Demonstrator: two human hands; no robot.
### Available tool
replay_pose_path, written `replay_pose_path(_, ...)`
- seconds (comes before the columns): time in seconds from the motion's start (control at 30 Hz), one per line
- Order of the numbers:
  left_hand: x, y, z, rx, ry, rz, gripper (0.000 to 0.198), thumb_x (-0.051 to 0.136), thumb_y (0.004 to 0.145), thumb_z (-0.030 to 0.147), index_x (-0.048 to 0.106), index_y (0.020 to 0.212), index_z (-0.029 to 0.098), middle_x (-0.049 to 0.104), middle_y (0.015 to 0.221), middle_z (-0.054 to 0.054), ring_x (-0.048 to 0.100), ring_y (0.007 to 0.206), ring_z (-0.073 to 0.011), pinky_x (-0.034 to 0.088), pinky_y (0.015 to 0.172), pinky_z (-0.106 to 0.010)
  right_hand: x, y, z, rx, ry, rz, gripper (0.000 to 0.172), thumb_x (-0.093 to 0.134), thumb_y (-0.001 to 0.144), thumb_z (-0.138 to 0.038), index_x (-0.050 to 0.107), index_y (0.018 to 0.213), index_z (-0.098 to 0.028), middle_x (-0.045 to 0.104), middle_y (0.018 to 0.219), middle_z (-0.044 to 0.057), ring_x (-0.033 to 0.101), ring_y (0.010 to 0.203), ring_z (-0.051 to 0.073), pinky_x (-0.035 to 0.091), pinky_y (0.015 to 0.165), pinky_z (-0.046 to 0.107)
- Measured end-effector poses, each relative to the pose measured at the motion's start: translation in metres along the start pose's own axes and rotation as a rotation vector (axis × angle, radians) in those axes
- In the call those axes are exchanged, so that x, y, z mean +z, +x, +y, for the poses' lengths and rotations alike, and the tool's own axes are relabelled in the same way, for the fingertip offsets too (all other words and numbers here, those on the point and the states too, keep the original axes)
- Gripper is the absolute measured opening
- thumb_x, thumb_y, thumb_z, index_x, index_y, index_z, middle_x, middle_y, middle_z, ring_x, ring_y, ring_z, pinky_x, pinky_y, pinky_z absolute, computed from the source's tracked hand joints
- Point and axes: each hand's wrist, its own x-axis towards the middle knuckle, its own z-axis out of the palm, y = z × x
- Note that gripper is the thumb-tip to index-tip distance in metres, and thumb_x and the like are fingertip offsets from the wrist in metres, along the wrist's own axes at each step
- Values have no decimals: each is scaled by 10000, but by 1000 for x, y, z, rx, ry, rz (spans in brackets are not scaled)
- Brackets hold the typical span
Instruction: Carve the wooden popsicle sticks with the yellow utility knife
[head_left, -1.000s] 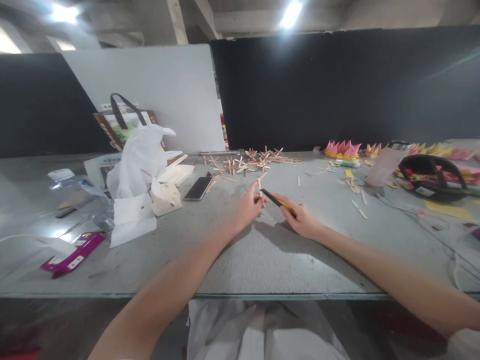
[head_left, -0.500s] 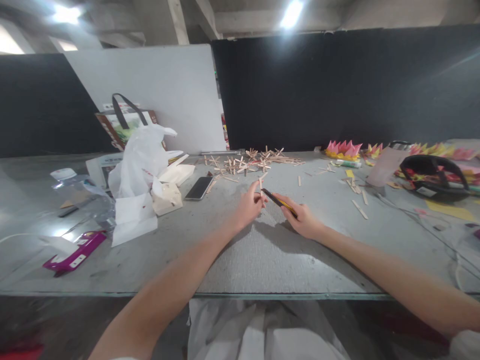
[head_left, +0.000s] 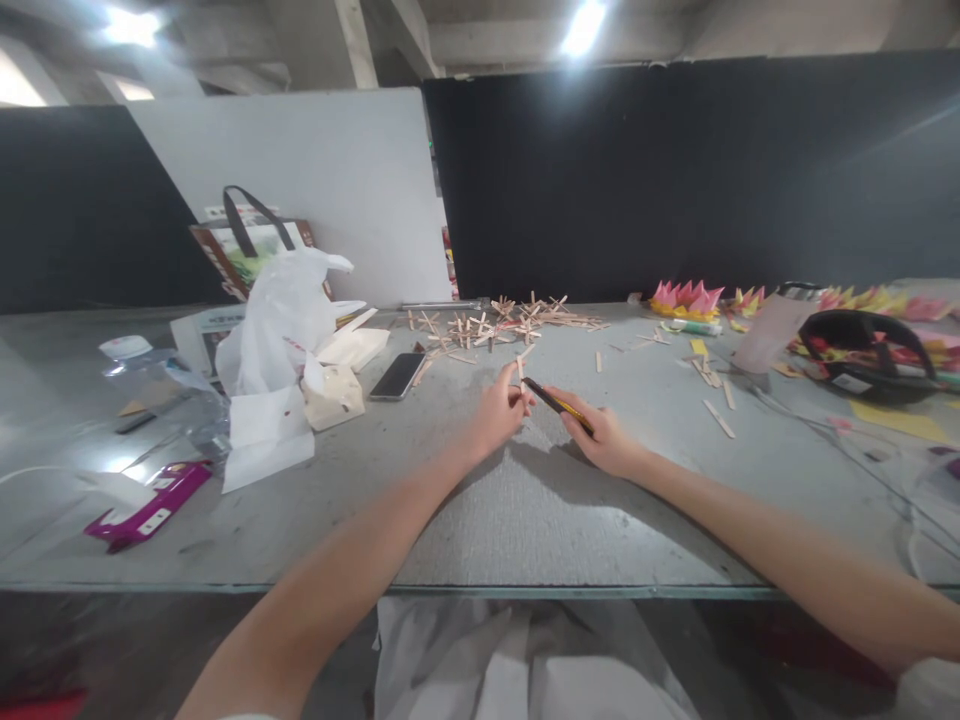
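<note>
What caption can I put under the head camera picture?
Left hand holding a wooden piece, right hand holding a black-and-yellow tool, wooden sticks piled farther back on the gray table.

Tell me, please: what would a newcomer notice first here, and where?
In the middle, the right hand holds a knife close to a wooden stick in the left hand; this probably draws the eye first. The white bag on the left and the pink flower at the back right may come next.
</note>
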Motion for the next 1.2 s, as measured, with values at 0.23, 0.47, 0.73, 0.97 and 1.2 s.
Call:
replay_pose_path(0.23, 4, 2, -5, -38, -98, -7, 561, 588, 993, 213, 415, 1526, 188, 796, 898, -34, 722, 686, -143, 572, 679, -258, -2, 1, -3, 0, -3, -1, 527, 409, 1108, -354, 500, 1600, -187, 772, 955, 55, 508, 523, 101, 436, 575, 214)
replay_pose_path(0.47, 2, 2, -6, -17, -50, -16, 577, 570, 989, 185, 418, 1545, 192, 803, 907, -34, 728, 696, -142, 567, 681, -253, -2, 0, -2, 6, -3, -4, 536, 403, 1111, -360, 492, 1608, -181, 727, 858, 30, 496, 513, 106, 433, 579, 224)
replay_pose_path(0.73, -1, 0, 3, -24, -6, -24, 569, 579, 978, 190, 440, 1530, 189, 792, 852, -19, 733, 702, -152, 557, 680, -257, -3, 0, -6, 10, 4, 1, 535, 411, 1105, -343, 507, 1598, -158, 685, 779, 3, 462, 502, 101, 422, 578, 223)
replay_pose_path(0.97, 0, 0, 4, -66, -37, -18, 587, 574, 961, 143, 422, 1527, 177, 802, 866, -26, 738, 705, -150, 568, 696, -261, -3, -1, -4, 13, 16, -4, 536, 417, 1107, -329, 488, 1612, -161, 668, 757, -16, 466, 505, 96, 414, 573, 217)
replay_pose_path(1.2, -4, -3, 10, -27, 22, -35, 571, 561, 982, 178, 431, 1538, 190, 797, 865, -21, 737, 718, -151, 562, 695, -253, -3, -1, -3, 19, 10, 0, 531, 414, 1115, -352, 500, 1604, -166, 650, 731, -19, 463, 502, 103, 409, 570, 229)
